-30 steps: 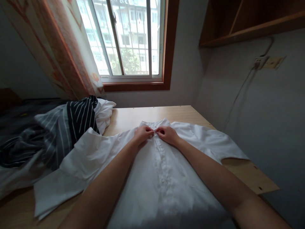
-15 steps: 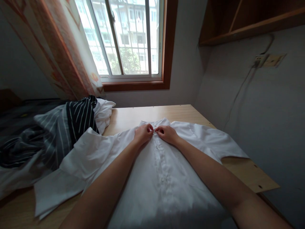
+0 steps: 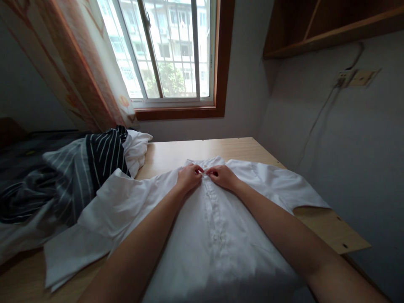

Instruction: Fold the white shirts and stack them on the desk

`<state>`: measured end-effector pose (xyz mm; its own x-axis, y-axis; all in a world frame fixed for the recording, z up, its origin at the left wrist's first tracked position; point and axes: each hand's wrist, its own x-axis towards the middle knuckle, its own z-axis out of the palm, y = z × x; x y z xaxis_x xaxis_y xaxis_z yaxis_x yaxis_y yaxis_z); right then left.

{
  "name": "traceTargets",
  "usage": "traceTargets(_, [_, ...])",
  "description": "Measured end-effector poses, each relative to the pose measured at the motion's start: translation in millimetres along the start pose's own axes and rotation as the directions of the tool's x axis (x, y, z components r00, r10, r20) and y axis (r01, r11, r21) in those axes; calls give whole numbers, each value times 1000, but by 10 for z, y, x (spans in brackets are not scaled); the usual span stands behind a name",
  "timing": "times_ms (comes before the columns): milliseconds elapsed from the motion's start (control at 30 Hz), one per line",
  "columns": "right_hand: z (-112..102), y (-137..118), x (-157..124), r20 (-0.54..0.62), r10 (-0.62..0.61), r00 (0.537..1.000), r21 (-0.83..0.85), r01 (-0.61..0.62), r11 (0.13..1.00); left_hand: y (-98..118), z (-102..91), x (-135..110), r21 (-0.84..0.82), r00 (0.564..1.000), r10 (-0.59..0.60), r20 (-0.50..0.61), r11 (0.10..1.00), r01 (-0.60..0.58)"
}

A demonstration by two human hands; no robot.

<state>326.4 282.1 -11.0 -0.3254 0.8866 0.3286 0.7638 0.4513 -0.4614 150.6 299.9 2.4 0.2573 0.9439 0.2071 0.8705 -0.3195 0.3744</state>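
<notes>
A white short-sleeved shirt (image 3: 186, 235) lies front up on the wooden table, its collar (image 3: 208, 161) at the far end and its sleeves spread to both sides. Near the top of the button placket (image 3: 213, 210), just below the collar, my left hand (image 3: 190, 176) pinches the cloth from the left side. Close beside it, my right hand (image 3: 221, 176) pinches the placket from the right. The fingertips of both hands almost meet; any button between them is too small to make out. Lower down, the two front edges lie together along the middle.
Left of the shirt is a heap of striped dark and grey clothes (image 3: 105, 153) with a white garment (image 3: 135, 149). The light wooden tabletop (image 3: 202, 147) reaches toward a window (image 3: 170, 54). A cable (image 3: 315, 118) hangs from a socket on the right wall, below a shelf (image 3: 334, 35).
Hardly anything differs. Both hands stay at the top of the placket, with slight finger movement, and the view shifts very little.
</notes>
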Motion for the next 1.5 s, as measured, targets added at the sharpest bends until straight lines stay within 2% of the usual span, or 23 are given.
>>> traceTargets(233, [-58, -35, -15, 83, -6, 997, -187, 22, 982, 1, 34, 25, 35, 1000, -27, -1, 999, 27])
traceTargets(467, [-34, 48, -17, 74, -80, 994, -151, 90, 984, 87, 40, 21, 105, 999, -45, -5, 993, 45])
traceTargets(733, [-48, 17, -35, 75, -94, 993, -157, 105, 982, 110, 81, 85, 181, 999, -48, 13, 982, 45])
traceTargets(967, [-103, -78, -75, 116, -55, 992, -245, 83, 966, 98, 87, 120, 145, 994, -106, 34, 984, 100])
traceTargets(1100, [-77, -102, -86, 81, -60, 995, -273, 80, 959, 22, 100, 153, 69, 994, -104, 33, 992, 102])
traceTargets(1200, [-31, -46, -75, 34, -36, 999, -204, 43, 978, -52, 126, 175, -33, 996, -79, 35, 996, 81])
traceTargets(1367, [38, 149, -11, -65, 34, 997, 83, -29, 996, -204, 161, 199, -152, 1000, -10, 1, 988, 10])
traceTargets(1433, [53, 211, 16, -104, 55, 993, 178, -36, 983, -283, 148, 197, -180, 998, 54, 15, 982, -51])
traceTargets(1500, [60, 247, 32, -121, 68, 990, 233, -38, 972, -366, 114, 186, -222, 985, 169, 35, 962, -157])
